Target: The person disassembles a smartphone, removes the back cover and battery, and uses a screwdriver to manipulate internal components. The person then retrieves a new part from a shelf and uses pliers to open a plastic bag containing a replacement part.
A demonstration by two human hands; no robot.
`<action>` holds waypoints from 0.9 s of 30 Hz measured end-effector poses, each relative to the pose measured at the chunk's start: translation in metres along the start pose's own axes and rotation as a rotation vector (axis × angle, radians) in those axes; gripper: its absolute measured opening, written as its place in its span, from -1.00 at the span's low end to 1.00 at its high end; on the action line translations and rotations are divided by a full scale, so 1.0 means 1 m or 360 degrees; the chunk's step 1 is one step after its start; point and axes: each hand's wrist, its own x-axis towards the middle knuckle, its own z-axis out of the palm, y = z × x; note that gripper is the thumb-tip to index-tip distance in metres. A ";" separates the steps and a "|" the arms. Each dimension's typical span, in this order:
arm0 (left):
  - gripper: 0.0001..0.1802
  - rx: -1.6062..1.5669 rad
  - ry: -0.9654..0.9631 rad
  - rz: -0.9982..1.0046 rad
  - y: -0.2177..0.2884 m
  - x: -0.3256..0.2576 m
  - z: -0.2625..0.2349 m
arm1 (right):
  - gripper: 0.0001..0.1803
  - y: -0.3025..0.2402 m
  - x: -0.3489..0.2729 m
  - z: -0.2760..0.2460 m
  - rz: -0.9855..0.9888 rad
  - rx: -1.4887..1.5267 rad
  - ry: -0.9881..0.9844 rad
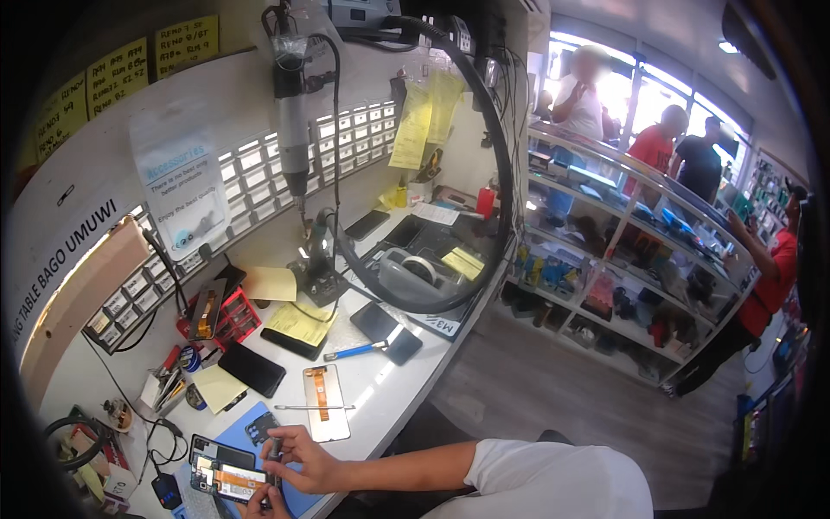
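An opened phone (239,481) lies on a blue mat (301,500) at the lower left, with its battery and an orange ribbon cable showing. My left hand (270,504) grips the phone's near edge; part of that hand is cut off by the lower edge. Over the phone's right end, my right hand (303,460) is closed in a pinch on a short grey screwdriver (275,448), held upright. Its tip is hidden by the fingers. A dark phone cover piece (259,427) rests on the mat just beyond. A phone screen panel (338,419) with an orange ribbon lies further off, crossed by a thin metal pry tool (298,406).
Black phones (251,368), a blue-handled tool (350,351) and a red parts rack (239,318) stand beyond. A hot-air handpiece (292,130) hangs above, near a ring-shaped lamp (500,199). Several people are around a glass display counter (622,233) at the right.
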 end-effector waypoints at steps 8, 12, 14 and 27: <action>-0.88 -0.0278 -0.0003 0.0143 0.017 0.005 0.004 | -0.23 0.001 0.003 -0.012 -0.0090 -0.0511 -0.0001; -0.84 -0.0175 0.0028 0.0096 0.025 0.001 0.002 | -0.24 -0.006 0.003 -0.013 -0.0045 -0.0306 -0.0068; -0.84 -0.0390 0.0033 0.0108 0.027 0.004 0.005 | -0.25 -0.010 0.007 -0.012 -0.0036 -0.0238 -0.0107; -0.83 -0.0499 -0.0049 0.0059 0.024 0.004 0.005 | -0.29 -0.012 0.010 -0.009 -0.0005 -0.0236 -0.0169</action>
